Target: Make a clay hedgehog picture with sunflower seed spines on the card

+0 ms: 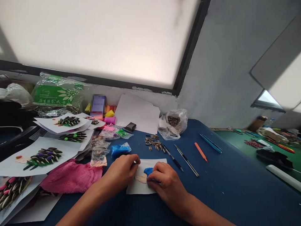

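Note:
A white paper sheet (134,189) lies on the blue table in front of me. On it sit a flat cream-coloured piece of modelling clay (141,178) and, touching its right side, a lump of blue modelling clay (148,171). My right hand (164,180) is closed, with thumb and fingertips at the blue clay and covering part of it. My left hand (128,169) rests over the sheet's left edge, its fingers curled together; whatever is between them is hidden. Behind the sheet is a small pile of striped sunflower seeds (154,143).
To the right lie a pen (172,158), a metal-tipped craft knife or tool (187,160), an orange marker (201,152) and blue tweezers (210,143). A seed bag (175,122) stands behind. Leftward are a pink cloth (72,177), a blue clay packet (120,149) and seed-decorated papers (14,164).

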`<state>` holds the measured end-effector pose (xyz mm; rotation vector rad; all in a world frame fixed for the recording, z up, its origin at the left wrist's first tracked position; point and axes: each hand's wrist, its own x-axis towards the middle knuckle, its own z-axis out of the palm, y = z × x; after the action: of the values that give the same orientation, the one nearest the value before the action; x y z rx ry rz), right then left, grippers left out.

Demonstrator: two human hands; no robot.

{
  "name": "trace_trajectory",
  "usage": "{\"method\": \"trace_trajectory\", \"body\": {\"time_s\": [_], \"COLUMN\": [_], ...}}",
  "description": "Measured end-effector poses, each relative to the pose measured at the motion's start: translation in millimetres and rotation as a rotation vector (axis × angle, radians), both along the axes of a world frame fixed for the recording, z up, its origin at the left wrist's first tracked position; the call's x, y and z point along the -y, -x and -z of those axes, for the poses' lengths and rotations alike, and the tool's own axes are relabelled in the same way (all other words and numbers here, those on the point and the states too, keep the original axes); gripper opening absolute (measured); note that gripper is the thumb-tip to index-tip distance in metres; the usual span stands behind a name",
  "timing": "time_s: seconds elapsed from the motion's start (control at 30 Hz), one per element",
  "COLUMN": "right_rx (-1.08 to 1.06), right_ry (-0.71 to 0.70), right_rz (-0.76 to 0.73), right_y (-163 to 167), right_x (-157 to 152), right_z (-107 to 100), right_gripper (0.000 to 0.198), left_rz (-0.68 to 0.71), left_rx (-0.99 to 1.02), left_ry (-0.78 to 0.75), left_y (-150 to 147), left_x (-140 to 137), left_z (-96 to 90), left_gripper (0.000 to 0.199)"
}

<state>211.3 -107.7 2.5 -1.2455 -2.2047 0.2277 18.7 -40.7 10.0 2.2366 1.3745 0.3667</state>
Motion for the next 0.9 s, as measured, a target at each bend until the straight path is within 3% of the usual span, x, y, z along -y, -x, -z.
{"method": "trace_trajectory", "body": {"time_s": [0.37,0.63,0.9], "right_rx": [0.143,0.182,0.234], "right_ry": [-0.169,-0.093,-0.092], "right_rz": [-0.031,-0.062,-0.094], "right_y": [2,-1,-3], "right_x": [1,16,17], "right_z": [3,-9,-4], "right_gripper": [0.013,0.029,0.038], "left_rz": [0.027,0.034,0.042], "left_rx": [-0.082,-0.064,-0.067], "left_ry": [0.003,0.002,0.015], "left_y": [0,2,2], "left_x": [0,-1,-1], "left_z": [-1.0,1.5,-0.5], "left_gripper": [0.027,0.028,0.025]}}
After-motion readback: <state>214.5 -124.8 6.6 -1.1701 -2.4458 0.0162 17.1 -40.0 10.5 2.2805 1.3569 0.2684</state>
